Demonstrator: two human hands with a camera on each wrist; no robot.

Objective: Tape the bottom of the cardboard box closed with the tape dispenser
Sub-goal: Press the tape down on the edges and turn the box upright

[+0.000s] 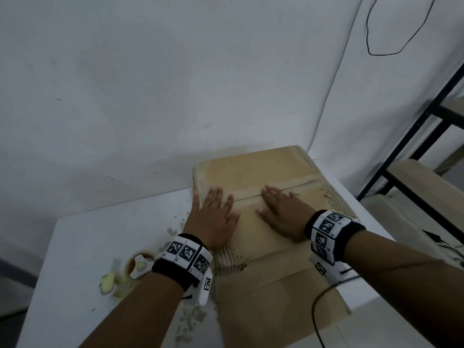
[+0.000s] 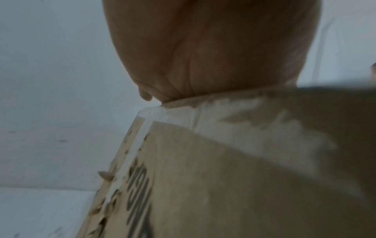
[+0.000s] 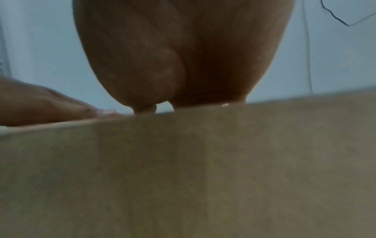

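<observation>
The cardboard box lies bottom-up on the white table, its far edge against the white wall. The left hand and right hand press flat on the box with fingers straight, gripping nothing, either side of the flap seam. Only the head view shows the tape dispenser, left of the box beside the left wrist; only the left wrist view shows dark print on the box's side. Cardboard scraps dot the table left of the box. A black shelf frame stands right of the box, well apart.
</observation>
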